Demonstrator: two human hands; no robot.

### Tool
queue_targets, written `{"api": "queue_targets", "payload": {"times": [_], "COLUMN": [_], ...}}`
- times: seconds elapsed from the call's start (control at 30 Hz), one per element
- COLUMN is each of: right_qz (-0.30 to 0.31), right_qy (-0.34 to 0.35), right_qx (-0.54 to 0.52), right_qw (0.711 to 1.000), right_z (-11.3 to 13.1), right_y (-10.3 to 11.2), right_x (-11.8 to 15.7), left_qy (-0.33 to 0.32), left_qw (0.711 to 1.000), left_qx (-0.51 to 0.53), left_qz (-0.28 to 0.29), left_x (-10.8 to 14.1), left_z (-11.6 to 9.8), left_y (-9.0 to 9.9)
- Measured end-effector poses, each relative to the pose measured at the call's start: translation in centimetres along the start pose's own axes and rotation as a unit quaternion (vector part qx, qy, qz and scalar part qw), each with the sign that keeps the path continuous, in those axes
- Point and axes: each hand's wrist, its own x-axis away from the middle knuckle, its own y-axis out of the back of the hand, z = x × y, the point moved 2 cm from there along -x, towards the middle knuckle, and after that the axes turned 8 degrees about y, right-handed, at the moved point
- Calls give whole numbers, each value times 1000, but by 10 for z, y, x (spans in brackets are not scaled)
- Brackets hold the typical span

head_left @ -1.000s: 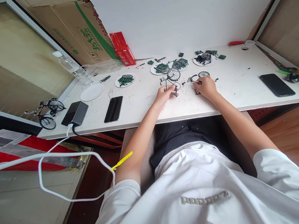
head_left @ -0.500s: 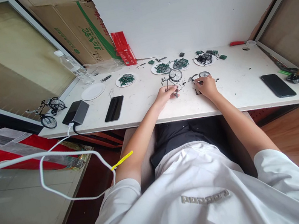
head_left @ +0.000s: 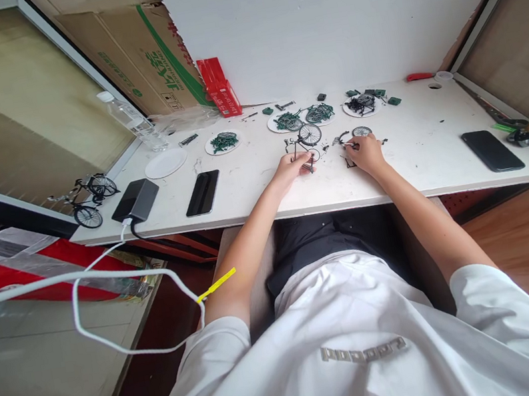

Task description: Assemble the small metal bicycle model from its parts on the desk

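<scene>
Currently the left hand point(head_left: 292, 167) grips a small model bicycle point(head_left: 309, 135) above the white table point(head_left: 416, 166). Right of the model bicycle, the right hand point(head_left: 366, 152) has its fingers drawn close together at small black parts point(head_left: 350, 161); what they pinch, if anything, is too small to tell. A loose wheel point(head_left: 362, 132) lies right of the model bicycle, just past the right hand. Beyond the model bicycle sit plates of green pieces point(head_left: 319, 112); well to its left lies a phone point(head_left: 203, 193).

Small-parts workspace, perhaps home or workshop — white tabletop point(head_left: 421, 165), part-filled plates point(head_left: 225, 150), cardboard box point(head_left: 135, 64).
</scene>
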Motion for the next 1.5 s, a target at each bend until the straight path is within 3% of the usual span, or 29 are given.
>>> {"api": "queue_targets", "payload": {"times": [0.67, 1.23, 1.5], "right_qz": [45, 30, -23], "right_qy": [42, 87, 68], "right_qx": [12, -13, -76], "right_qw": [998, 996, 994], "right_z": [0, -4, -3], "right_y": [-3, -8, -4], "right_x": [1, 0, -1], "left_qy": [6, -4, -6], "left_qw": [1000, 1000, 1000], "left_qx": [-10, -16, -20], "left_qz": [-2, 1, 5], "left_x": [3, 2, 0], "left_z": [-4, -1, 2], "left_y": [-2, -1, 0]}}
